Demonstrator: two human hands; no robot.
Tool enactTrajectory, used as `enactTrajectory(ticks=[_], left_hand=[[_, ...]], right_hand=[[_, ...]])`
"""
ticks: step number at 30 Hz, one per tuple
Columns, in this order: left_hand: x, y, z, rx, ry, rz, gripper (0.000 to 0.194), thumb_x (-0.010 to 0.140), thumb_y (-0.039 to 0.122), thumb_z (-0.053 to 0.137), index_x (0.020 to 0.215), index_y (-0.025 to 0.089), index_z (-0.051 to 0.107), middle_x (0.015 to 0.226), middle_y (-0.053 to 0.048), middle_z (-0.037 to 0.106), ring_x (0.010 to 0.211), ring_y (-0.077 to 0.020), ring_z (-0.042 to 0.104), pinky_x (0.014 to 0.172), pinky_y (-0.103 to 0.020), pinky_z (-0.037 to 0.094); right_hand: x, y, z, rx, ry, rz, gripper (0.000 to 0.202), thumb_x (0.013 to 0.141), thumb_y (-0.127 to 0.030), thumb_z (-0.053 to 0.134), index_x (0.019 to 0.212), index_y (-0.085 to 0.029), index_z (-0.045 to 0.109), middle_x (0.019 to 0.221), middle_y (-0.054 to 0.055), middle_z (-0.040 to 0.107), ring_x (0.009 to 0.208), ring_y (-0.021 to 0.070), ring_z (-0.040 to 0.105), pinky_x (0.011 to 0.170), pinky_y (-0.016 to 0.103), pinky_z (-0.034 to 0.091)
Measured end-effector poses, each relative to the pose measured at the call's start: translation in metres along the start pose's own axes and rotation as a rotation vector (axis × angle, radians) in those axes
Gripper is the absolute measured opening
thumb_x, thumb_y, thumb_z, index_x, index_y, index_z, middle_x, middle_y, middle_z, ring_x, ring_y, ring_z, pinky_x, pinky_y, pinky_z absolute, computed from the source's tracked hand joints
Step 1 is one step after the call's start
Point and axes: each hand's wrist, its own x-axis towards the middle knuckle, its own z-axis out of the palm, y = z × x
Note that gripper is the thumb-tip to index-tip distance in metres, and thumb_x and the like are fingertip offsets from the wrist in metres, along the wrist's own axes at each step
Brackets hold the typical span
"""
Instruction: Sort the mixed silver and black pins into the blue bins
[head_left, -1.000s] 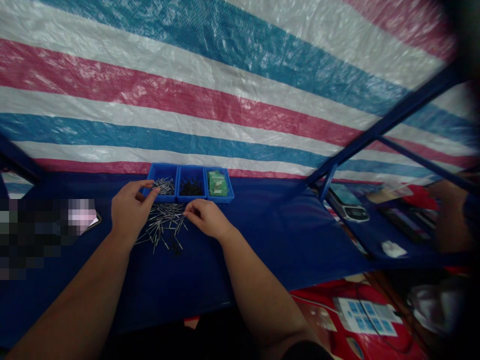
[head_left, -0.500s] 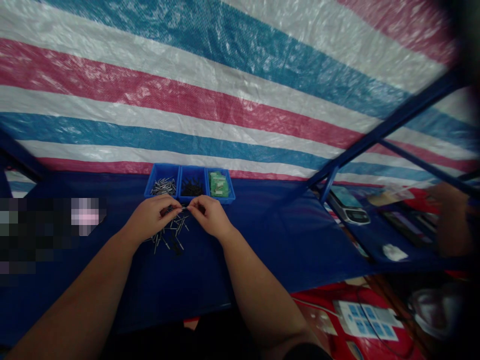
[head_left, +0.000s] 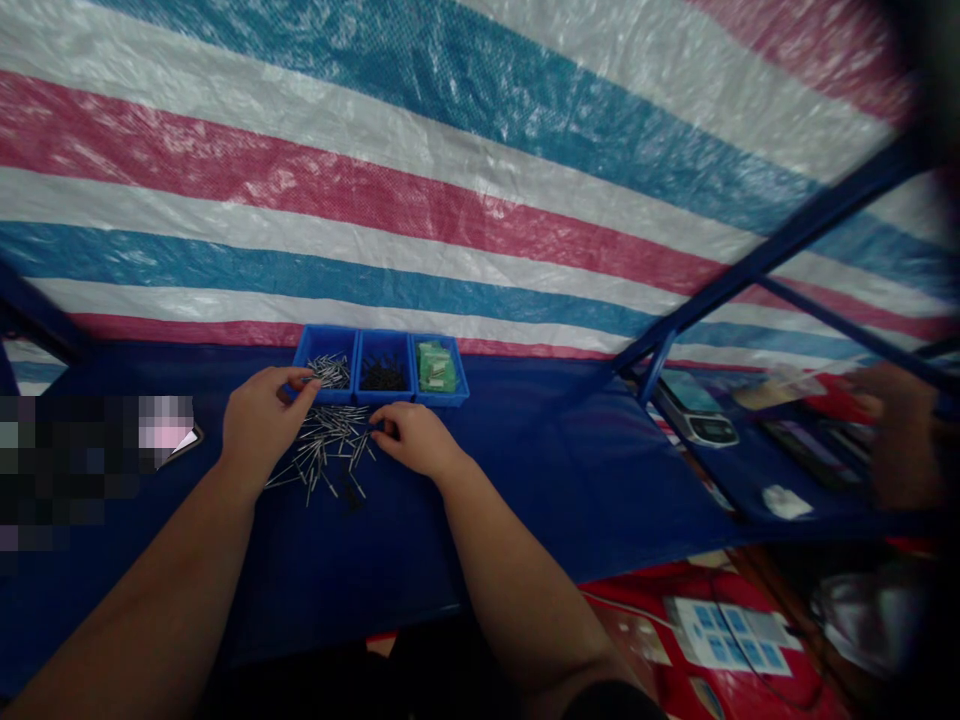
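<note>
My left hand [head_left: 262, 425] is at the front left corner of a blue bin [head_left: 300, 357] of thin silver metal pins [head_left: 330, 370]. Its thumb and forefinger are nearly together over the bin's edge; anything between them is too small to make out. My right hand [head_left: 420, 440] rests at the right side of a loose pile of metal pins [head_left: 326, 440] on the blue table. Its curled fingers and thumb stand slightly apart, with nothing visible between them. Small black parts [head_left: 384, 374] fill the middle bin, and green packets [head_left: 436, 368] lie in the right one.
A striped plastic sheet [head_left: 420, 190] rises behind the table [head_left: 555, 460]. A blue metal frame [head_left: 720, 280] stands at the right. Past it are a scale [head_left: 705, 428], a crumpled white piece [head_left: 786, 502] and another person's arm [head_left: 904, 440]. Printed papers [head_left: 731, 640] lie lower right.
My hands have moved apart from their meeting point over the pile. The left has gone left and up to the pin bin; the right has shifted slightly down, its fingers loosened.
</note>
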Motion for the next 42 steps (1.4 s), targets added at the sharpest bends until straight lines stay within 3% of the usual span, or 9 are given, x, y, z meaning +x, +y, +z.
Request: enactTrajectory(ticks=[5, 8, 12, 19, 23, 26, 31, 36, 42], left_hand=[[0.001, -0.002, 0.001, -0.013, -0.032, 0.021, 0.026, 0.091, 0.042, 0.060, 0.099, 0.021, 0.074, 0.087, -0.003, 0.072, 0.063, -0.0155, 0.060, 0.065, -0.030, 0.047], [-0.001, 0.001, 0.003, -0.083, -0.159, 0.124, 0.024, 0.091, 0.040, 0.060, 0.097, 0.021, 0.074, 0.082, -0.002, 0.069, 0.063, -0.0148, 0.058, 0.063, -0.028, 0.046], [-0.004, 0.002, 0.008, -0.159, -0.380, 0.269, 0.025, 0.093, 0.039, 0.058, 0.100, 0.020, 0.074, 0.081, -0.003, 0.066, 0.065, -0.0149, 0.058, 0.064, -0.028, 0.046], [-0.005, 0.007, 0.009, -0.185, -0.499, 0.326, 0.026, 0.096, 0.039, 0.056, 0.099, 0.022, 0.074, 0.093, -0.004, 0.068, 0.071, -0.0152, 0.060, 0.068, -0.029, 0.047], [-0.004, 0.013, 0.003, -0.214, -0.442, 0.339, 0.026, 0.098, 0.037, 0.054, 0.097, 0.020, 0.073, 0.093, -0.005, 0.068, 0.076, -0.0166, 0.062, 0.071, -0.030, 0.048], [-0.004, 0.015, -0.002, -0.230, -0.282, 0.307, 0.025, 0.097, 0.036, 0.056, 0.098, 0.018, 0.073, 0.095, -0.006, 0.068, 0.079, -0.0169, 0.062, 0.071, -0.029, 0.049], [0.000, 0.006, -0.004, -0.121, -0.003, 0.135, 0.023, 0.091, 0.036, 0.063, 0.099, 0.019, 0.077, 0.078, -0.001, 0.062, 0.063, -0.0134, 0.055, 0.061, -0.028, 0.044], [0.002, -0.005, -0.001, 0.008, -0.048, 0.007, 0.026, 0.088, 0.038, 0.064, 0.102, 0.020, 0.078, 0.075, 0.000, 0.062, 0.062, -0.0140, 0.056, 0.063, -0.029, 0.044], [0.000, -0.002, 0.000, -0.057, -0.141, 0.067, 0.024, 0.089, 0.038, 0.063, 0.096, 0.020, 0.078, 0.074, -0.001, 0.063, 0.062, -0.0148, 0.057, 0.063, -0.029, 0.044]], right_hand=[[0.002, -0.005, 0.004, -0.109, -0.027, 0.049, 0.013, 0.087, -0.022, 0.069, 0.100, -0.023, 0.074, 0.086, 0.002, 0.070, 0.077, 0.0157, 0.061, 0.065, 0.027, 0.039], [0.003, -0.009, 0.005, -0.160, -0.031, 0.073, 0.007, 0.090, -0.021, 0.065, 0.091, -0.022, 0.072, 0.089, 0.004, 0.070, 0.078, 0.0167, 0.062, 0.065, 0.027, 0.040], [0.003, -0.009, 0.003, -0.172, -0.008, 0.074, 0.007, 0.093, -0.022, 0.062, 0.094, -0.020, 0.069, 0.093, 0.006, 0.069, 0.080, 0.0177, 0.062, 0.069, 0.028, 0.041], [-0.001, -0.009, -0.002, -0.016, 0.119, -0.004, 0.006, 0.095, -0.022, 0.058, 0.097, -0.020, 0.064, 0.091, 0.002, 0.065, 0.079, 0.0147, 0.058, 0.071, 0.027, 0.040], [-0.001, -0.010, -0.003, 0.061, 0.172, -0.019, 0.009, 0.097, -0.024, 0.057, 0.102, -0.019, 0.063, 0.088, 0.002, 0.063, 0.079, 0.0144, 0.056, 0.072, 0.026, 0.041], [-0.001, -0.010, -0.003, 0.095, 0.169, -0.020, 0.016, 0.095, -0.025, 0.061, 0.109, -0.019, 0.062, 0.083, 0.000, 0.061, 0.077, 0.0142, 0.056, 0.071, 0.026, 0.041], [-0.004, -0.008, -0.004, 0.099, 0.053, -0.133, 0.012, 0.089, -0.017, 0.064, 0.100, -0.020, 0.068, 0.091, 0.001, 0.062, 0.083, 0.0131, 0.058, 0.075, 0.024, 0.043], [-0.005, -0.009, -0.002, 0.038, -0.065, -0.156, 0.017, 0.084, -0.021, 0.070, 0.101, -0.021, 0.071, 0.098, 0.002, 0.064, 0.087, 0.0142, 0.061, 0.077, 0.025, 0.045], [-0.003, -0.013, 0.001, -0.113, -0.081, -0.031, 0.018, 0.084, -0.018, 0.067, 0.100, -0.023, 0.073, 0.100, 0.002, 0.069, 0.089, 0.0162, 0.064, 0.078, 0.026, 0.046]])
